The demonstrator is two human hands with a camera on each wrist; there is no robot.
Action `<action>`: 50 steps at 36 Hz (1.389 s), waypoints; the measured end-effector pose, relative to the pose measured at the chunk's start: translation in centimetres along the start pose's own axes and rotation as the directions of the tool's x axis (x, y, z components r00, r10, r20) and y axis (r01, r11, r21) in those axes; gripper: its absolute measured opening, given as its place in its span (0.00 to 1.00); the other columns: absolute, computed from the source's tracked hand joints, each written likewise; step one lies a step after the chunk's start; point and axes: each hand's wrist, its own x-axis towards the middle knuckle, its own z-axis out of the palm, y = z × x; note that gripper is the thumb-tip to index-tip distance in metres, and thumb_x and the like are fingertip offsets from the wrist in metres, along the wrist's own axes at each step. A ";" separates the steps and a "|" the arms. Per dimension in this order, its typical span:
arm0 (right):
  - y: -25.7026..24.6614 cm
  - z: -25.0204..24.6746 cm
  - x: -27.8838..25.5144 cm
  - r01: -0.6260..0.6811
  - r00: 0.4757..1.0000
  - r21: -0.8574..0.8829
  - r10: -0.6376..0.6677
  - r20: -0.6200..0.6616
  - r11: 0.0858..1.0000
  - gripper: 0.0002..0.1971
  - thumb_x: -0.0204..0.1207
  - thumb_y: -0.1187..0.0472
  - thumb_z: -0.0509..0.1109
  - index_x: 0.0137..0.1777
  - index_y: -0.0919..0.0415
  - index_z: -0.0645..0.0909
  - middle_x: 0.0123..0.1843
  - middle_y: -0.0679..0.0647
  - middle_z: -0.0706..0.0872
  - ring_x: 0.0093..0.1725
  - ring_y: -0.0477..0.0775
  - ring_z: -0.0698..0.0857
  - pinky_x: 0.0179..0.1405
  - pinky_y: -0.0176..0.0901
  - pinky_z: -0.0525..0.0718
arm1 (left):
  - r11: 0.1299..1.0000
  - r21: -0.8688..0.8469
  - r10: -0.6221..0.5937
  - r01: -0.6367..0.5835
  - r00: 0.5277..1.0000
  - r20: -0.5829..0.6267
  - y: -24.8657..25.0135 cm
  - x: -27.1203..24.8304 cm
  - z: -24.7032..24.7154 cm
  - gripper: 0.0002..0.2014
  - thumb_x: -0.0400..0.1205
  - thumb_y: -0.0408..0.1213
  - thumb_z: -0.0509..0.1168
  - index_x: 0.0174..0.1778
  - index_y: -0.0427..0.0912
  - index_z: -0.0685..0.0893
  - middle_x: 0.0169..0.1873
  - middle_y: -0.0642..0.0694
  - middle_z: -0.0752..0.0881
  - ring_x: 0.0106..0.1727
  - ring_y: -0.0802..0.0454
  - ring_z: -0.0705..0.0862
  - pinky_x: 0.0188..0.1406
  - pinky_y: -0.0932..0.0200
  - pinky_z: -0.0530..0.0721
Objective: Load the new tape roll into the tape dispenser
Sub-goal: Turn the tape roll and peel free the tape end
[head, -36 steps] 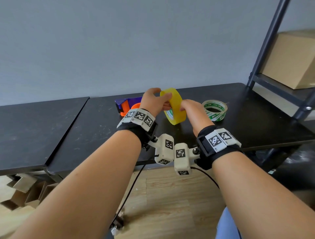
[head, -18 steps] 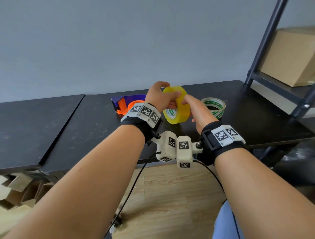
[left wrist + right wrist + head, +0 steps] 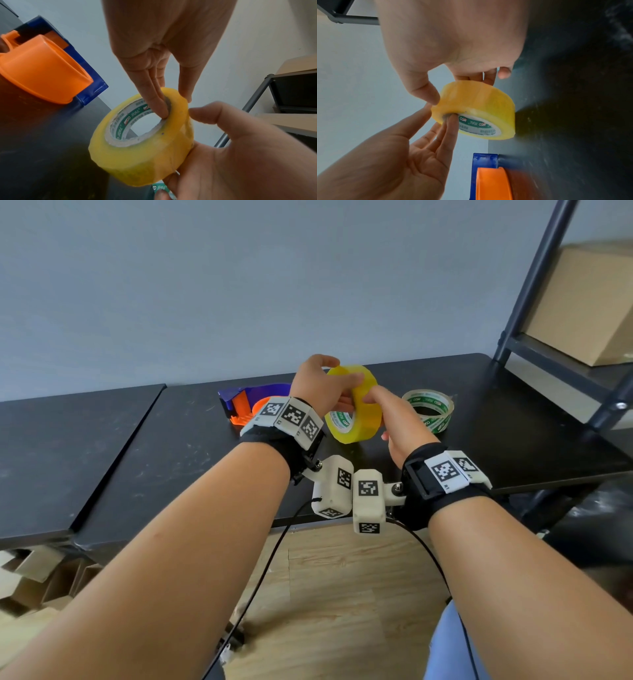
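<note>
The yellow tape roll (image 3: 363, 412) is held upright on edge above the black table (image 3: 171, 440). My left hand (image 3: 337, 373) grips it with fingers (image 3: 159, 102) inside the white-green core and the thumb over the outer rim. My right hand (image 3: 380, 416) pinches the roll (image 3: 479, 100) from the other side, with the thumb (image 3: 426, 94) on the outer tape surface and fingers behind it. The blue and orange tape dispenser (image 3: 253, 402) lies on the table just left of my left hand, and its orange hub (image 3: 42, 67) carries no roll.
A nearly spent clear roll with a green-white core (image 3: 430, 409) lies flat on the table right of my hands. A dark metal shelf frame (image 3: 534, 285) holding a cardboard box (image 3: 589, 306) stands at the right. Folded cardboard (image 3: 30, 573) lies under the table at the left.
The roll has been lifted a little and turned between both hands. My right thumb has shifted onto the roll's outer tape surface. The dispenser and the spent roll have stayed put.
</note>
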 end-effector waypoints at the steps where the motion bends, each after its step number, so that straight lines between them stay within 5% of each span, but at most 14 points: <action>1: 0.0 -0.1 0.1 0.007 1.000 0.005 -0.007 -0.005 1.000 0.04 0.74 0.56 0.64 0.39 0.53 0.76 0.41 0.49 0.76 0.42 0.48 0.72 0.37 0.41 0.66 | 1.000 0.003 0.000 0.000 1.000 0.002 0.0 0.0 0.1 0.26 0.76 0.36 0.74 0.68 0.39 0.74 0.38 0.37 0.88 0.35 0.45 0.90 0.46 0.47 0.91; 6: 0.1 -0.2 0.1 0.031 0.999 0.005 -0.031 -0.031 1.000 0.12 0.75 0.62 0.61 0.30 0.55 0.67 0.33 0.49 0.67 0.33 0.49 0.65 0.38 0.42 0.64 | 1.000 0.012 -0.001 0.001 1.000 0.001 0.2 -0.1 0.4 0.26 0.76 0.36 0.75 0.69 0.39 0.74 0.39 0.36 0.88 0.34 0.45 0.89 0.46 0.46 0.91; 16: 0.1 0.1 0.2 0.054 0.998 -0.024 -0.055 -0.043 0.998 0.14 0.73 0.65 0.64 0.27 0.57 0.66 0.29 0.51 0.67 0.31 0.51 0.65 0.35 0.45 0.63 | 0.999 -0.016 -0.032 0.032 0.999 0.006 0.1 -0.2 -0.3 0.25 0.77 0.33 0.73 0.69 0.37 0.74 0.41 0.34 0.88 0.37 0.42 0.89 0.45 0.47 0.91; 40: 1.1 0.1 1.3 0.104 0.994 -0.117 -0.108 -0.034 0.988 0.14 0.68 0.72 0.60 0.27 0.59 0.62 0.30 0.55 0.62 0.33 0.53 0.63 0.35 0.46 0.61 | 0.999 -0.031 -0.044 0.045 0.999 0.025 0.0 0.2 -0.8 0.24 0.78 0.34 0.72 0.69 0.37 0.74 0.44 0.32 0.89 0.41 0.40 0.91 0.48 0.46 0.91; 43: 0.9 -0.2 1.5 0.095 0.995 -0.130 -0.096 -0.004 0.987 0.02 0.66 0.71 0.60 0.33 0.67 0.71 0.37 0.60 0.69 0.39 0.56 0.67 0.40 0.50 0.63 | 0.998 -0.048 -0.041 0.041 0.999 0.006 -0.4 0.5 -1.1 0.25 0.79 0.34 0.71 0.71 0.35 0.74 0.46 0.31 0.89 0.44 0.39 0.91 0.49 0.46 0.91; 45: 1.1 -0.4 1.6 0.097 0.995 -0.157 -0.094 0.026 0.983 0.09 0.64 0.69 0.61 0.42 0.74 0.78 0.42 0.61 0.76 0.43 0.57 0.72 0.44 0.50 0.68 | 0.998 -0.062 -0.029 0.028 0.999 -0.016 -0.7 0.6 -1.3 0.25 0.80 0.35 0.70 0.73 0.33 0.73 0.42 0.34 0.88 0.41 0.40 0.90 0.47 0.48 0.91; 50: 1.5 -0.3 1.6 0.131 0.990 -0.199 -0.117 0.084 0.971 0.16 0.73 0.69 0.63 0.58 0.61 0.85 0.56 0.57 0.87 0.55 0.54 0.82 0.58 0.48 0.76 | 1.000 -0.006 0.013 -0.013 0.998 -0.069 -1.1 0.4 -1.3 0.22 0.84 0.44 0.64 0.72 0.36 0.76 0.44 0.35 0.88 0.41 0.39 0.90 0.49 0.42 0.90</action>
